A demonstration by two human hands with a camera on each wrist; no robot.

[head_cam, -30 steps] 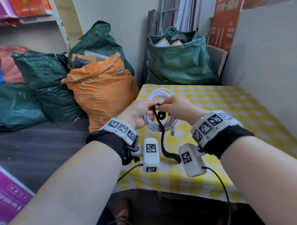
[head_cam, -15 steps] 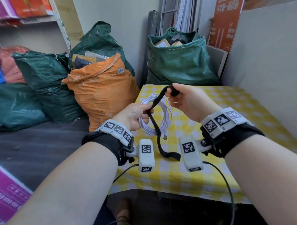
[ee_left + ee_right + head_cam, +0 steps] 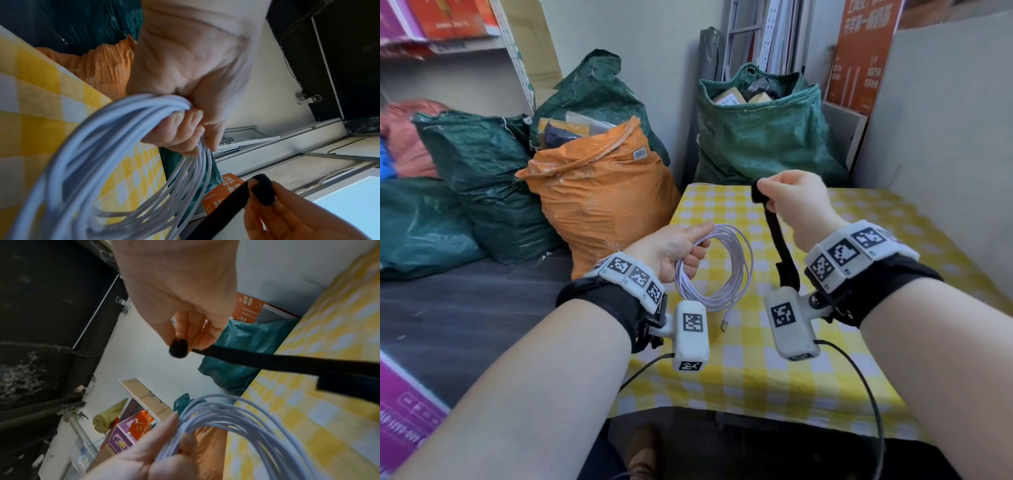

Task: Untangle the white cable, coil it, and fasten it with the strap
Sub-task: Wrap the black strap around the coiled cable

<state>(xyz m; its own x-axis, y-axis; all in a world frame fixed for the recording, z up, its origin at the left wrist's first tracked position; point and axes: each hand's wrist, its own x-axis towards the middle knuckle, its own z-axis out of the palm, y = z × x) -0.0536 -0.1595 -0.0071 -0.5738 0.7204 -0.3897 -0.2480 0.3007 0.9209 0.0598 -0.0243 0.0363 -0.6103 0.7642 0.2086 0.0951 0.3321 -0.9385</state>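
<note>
The white cable (image 3: 726,267) is wound into a round coil of several loops. My left hand (image 3: 671,248) grips the coil's left side, fingers curled round the bundle (image 3: 164,110), above the table's near left part. A plug end (image 3: 724,325) dangles below the coil. My right hand (image 3: 796,202) is raised to the right of the coil and pinches the top end of the black strap (image 3: 779,240). The strap hangs straight down from the pinch (image 3: 179,348), apart from the coil. In the right wrist view the strap (image 3: 287,361) runs above the cable (image 3: 246,418).
The table (image 3: 842,394) wears a yellow and white checked cloth. An orange sack (image 3: 599,192) and green sacks (image 3: 760,137) stand close to its left and far edges. A pale board (image 3: 945,137) lines its right side.
My right hand has pulled the strap up and to the right, out of my left hand and clear of the coil. The left hand with the coil has sunk slightly.
</note>
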